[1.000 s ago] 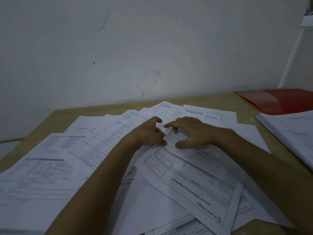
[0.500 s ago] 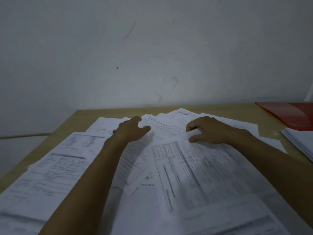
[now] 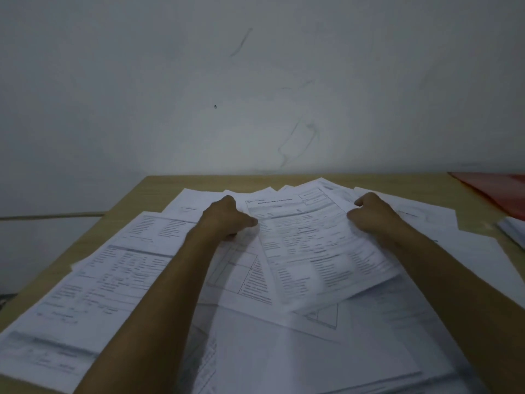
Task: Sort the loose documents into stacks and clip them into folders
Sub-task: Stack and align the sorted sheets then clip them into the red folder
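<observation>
The hands have spread apart since a moment ago, and one printed sheet (image 3: 318, 245) now lies between them, its near edge blurred and seemingly lifted off the pile (image 3: 119, 280). The left hand (image 3: 224, 218) pinches its left edge; the right hand (image 3: 372, 213) curls round its right edge. It looks picked for a stack, while the red folder (image 3: 500, 191) waits far right

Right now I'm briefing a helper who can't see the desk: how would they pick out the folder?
Start at the wooden desk against the pale wall and follow its far edge to the right corner. The red folder lies flat there, beyond the right hand. It is the only coloured item; everything nearby is white printed paper.
</observation>
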